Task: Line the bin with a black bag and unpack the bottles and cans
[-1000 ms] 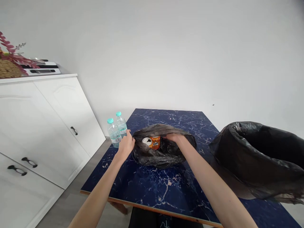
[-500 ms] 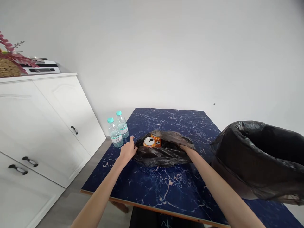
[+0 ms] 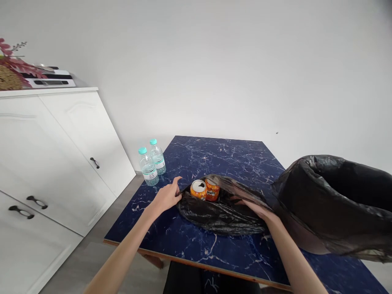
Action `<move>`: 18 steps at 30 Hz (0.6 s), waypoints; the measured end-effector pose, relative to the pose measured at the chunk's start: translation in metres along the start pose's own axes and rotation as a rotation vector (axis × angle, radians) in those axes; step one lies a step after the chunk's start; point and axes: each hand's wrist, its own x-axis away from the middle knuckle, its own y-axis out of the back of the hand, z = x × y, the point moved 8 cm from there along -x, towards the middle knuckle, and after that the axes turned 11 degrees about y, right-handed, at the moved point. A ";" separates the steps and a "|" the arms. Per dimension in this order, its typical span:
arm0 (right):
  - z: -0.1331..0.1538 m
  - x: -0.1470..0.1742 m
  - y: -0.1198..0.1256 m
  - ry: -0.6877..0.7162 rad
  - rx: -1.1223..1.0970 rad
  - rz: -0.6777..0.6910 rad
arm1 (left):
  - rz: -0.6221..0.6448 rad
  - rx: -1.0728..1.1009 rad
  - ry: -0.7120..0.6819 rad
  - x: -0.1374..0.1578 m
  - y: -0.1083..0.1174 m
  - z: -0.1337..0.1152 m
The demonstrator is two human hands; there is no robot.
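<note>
A black plastic garbage bag (image 3: 220,218) lies on the blue table with its mouth spread sideways. My left hand (image 3: 167,197) pinches the bag's left rim, index finger raised off it. Just inside the mouth stand two orange drink cans, one in front (image 3: 198,190) with an opened top, the other (image 3: 212,191) beside it under the plastic. My right hand (image 3: 255,207) reaches into the bag from the right, palm and fingers stretched out under the upper layer. Thin plastic partly covers it, and I make out nothing in its fingers.
Two clear water bottles with turquoise caps, the nearer one (image 3: 149,170) and the farther one (image 3: 158,157), stand at the table's left edge. A bin lined with a black bag (image 3: 330,204) stands at right. A white cabinet (image 3: 70,155) is at left, the wall behind.
The bag and cans have shifted right and closer to me. My left hand has followed, still on the rim. My right hand has drawn back to the right, showing more of the bag's inside.
</note>
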 end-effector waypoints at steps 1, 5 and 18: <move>0.002 0.006 0.001 -0.032 -0.007 0.035 | -0.002 0.038 -0.032 0.004 0.008 -0.004; 0.015 0.010 -0.002 -0.114 -0.030 0.066 | -0.081 0.212 -0.181 0.028 0.049 -0.034; 0.003 -0.027 -0.003 -0.171 -0.001 -0.259 | -0.099 0.180 -0.210 0.038 0.022 -0.106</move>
